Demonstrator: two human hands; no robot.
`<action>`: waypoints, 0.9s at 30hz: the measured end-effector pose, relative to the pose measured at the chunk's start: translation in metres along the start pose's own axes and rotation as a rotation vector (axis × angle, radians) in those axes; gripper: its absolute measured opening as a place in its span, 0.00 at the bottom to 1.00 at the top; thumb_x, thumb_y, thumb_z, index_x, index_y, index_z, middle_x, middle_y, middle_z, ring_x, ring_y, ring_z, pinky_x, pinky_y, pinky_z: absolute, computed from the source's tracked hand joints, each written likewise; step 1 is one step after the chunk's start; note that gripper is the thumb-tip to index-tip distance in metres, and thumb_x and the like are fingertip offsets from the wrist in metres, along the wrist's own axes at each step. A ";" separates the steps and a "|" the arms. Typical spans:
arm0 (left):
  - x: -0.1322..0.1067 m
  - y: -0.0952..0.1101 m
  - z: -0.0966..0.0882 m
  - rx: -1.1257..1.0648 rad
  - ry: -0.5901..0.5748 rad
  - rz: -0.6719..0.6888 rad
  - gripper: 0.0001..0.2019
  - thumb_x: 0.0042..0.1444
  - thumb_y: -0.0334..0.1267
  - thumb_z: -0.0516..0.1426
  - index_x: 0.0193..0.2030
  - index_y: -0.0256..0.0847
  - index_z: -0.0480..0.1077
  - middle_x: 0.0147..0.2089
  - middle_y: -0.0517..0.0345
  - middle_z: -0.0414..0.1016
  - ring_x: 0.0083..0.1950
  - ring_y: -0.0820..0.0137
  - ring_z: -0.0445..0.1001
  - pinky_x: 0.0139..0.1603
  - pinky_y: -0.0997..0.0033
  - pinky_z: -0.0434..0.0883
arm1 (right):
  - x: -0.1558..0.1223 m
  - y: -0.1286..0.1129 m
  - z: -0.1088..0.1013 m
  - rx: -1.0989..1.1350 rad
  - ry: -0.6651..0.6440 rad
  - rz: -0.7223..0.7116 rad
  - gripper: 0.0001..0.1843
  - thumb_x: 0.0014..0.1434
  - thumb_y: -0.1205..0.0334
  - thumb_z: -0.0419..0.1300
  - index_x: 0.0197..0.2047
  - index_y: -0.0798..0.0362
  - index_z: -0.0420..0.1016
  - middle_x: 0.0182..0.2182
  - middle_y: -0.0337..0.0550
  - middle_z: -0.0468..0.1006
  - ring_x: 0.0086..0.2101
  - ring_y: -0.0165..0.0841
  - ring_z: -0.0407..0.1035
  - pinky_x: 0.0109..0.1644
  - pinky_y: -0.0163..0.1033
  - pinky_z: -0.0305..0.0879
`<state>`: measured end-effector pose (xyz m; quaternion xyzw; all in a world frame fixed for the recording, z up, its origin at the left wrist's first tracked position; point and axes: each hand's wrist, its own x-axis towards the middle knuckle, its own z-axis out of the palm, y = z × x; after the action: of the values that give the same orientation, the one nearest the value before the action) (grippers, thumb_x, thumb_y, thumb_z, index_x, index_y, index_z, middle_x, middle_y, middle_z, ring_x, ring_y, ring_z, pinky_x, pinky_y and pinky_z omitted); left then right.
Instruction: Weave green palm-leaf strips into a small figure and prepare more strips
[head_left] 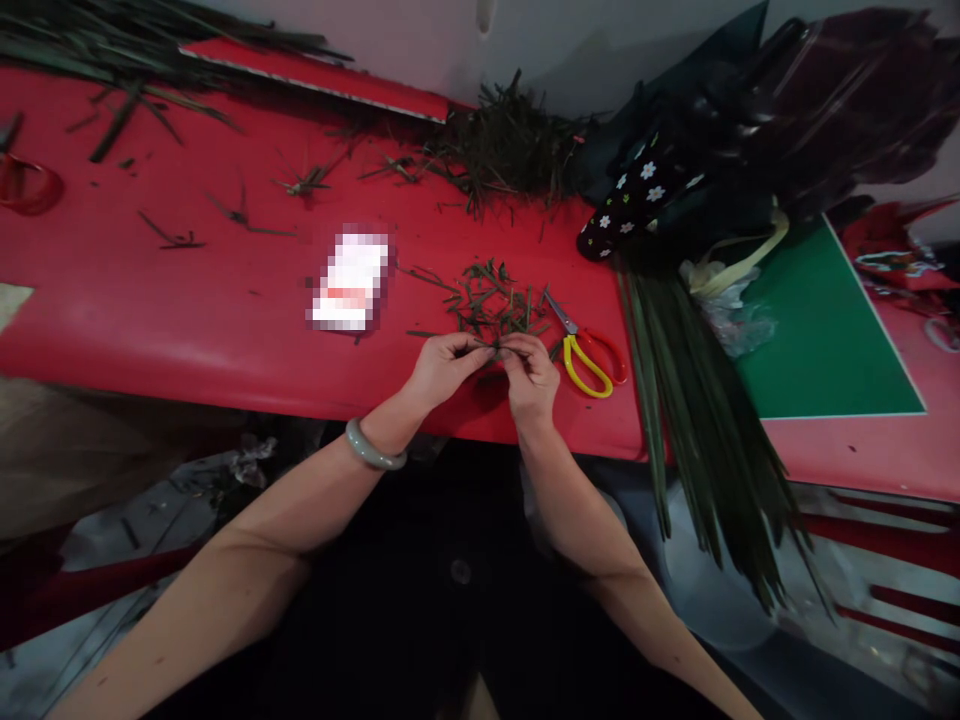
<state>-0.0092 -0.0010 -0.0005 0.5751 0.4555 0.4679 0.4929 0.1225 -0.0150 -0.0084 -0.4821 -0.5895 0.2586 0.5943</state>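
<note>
My left hand (442,374) and my right hand (534,380) meet at the front edge of the red table. Thumbs and fingertips of both are pinched on a thin green leaf strip (497,348), mostly covered by the fingers. Just beyond them lies a loose heap of short leaf cuttings (487,300). Scissors (585,362) with one yellow and one red handle rest to the right of my right hand, blades partly apart. A lit, blurred-out phone (351,282) lies to the left of the cuttings.
Long green leaves (697,420) hang over the table's front edge at right, beside a green board (832,340). A flower-patterned black item (634,195) and dark plastic bag (847,100) stand behind. Leaf scraps (517,150) line the wall. Red-handled scissors (28,188) lie far left.
</note>
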 end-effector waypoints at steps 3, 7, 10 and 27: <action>0.001 -0.002 0.000 0.008 0.026 0.087 0.05 0.46 0.37 0.59 0.28 0.37 0.72 0.28 0.59 0.70 0.32 0.75 0.67 0.34 0.74 0.66 | 0.000 0.001 0.000 -0.023 0.023 0.048 0.04 0.52 0.61 0.56 0.30 0.51 0.71 0.31 0.40 0.74 0.36 0.30 0.69 0.43 0.40 0.66; 0.002 -0.005 0.000 -0.073 0.042 0.133 0.04 0.47 0.35 0.57 0.30 0.38 0.72 0.34 0.57 0.71 0.38 0.74 0.70 0.42 0.71 0.67 | 0.000 0.002 0.000 -0.017 0.012 0.071 0.05 0.52 0.61 0.56 0.29 0.51 0.71 0.29 0.39 0.74 0.34 0.30 0.68 0.41 0.39 0.66; 0.002 -0.006 -0.001 -0.091 0.028 0.114 0.04 0.48 0.35 0.57 0.30 0.38 0.72 0.34 0.57 0.72 0.37 0.75 0.69 0.41 0.72 0.67 | 0.000 0.001 0.000 -0.003 -0.020 0.065 0.04 0.52 0.62 0.56 0.29 0.51 0.71 0.29 0.39 0.74 0.34 0.29 0.68 0.41 0.38 0.66; 0.002 -0.004 0.002 -0.123 0.044 -0.026 0.05 0.47 0.34 0.54 0.24 0.37 0.64 0.21 0.64 0.63 0.24 0.79 0.61 0.26 0.77 0.60 | -0.009 -0.011 0.001 0.255 -0.090 0.176 0.04 0.54 0.63 0.55 0.32 0.50 0.70 0.29 0.35 0.75 0.19 0.21 0.64 0.23 0.30 0.63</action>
<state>-0.0075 0.0008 -0.0047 0.5273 0.4443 0.5010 0.5231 0.1173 -0.0268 -0.0027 -0.4407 -0.5333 0.4037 0.5987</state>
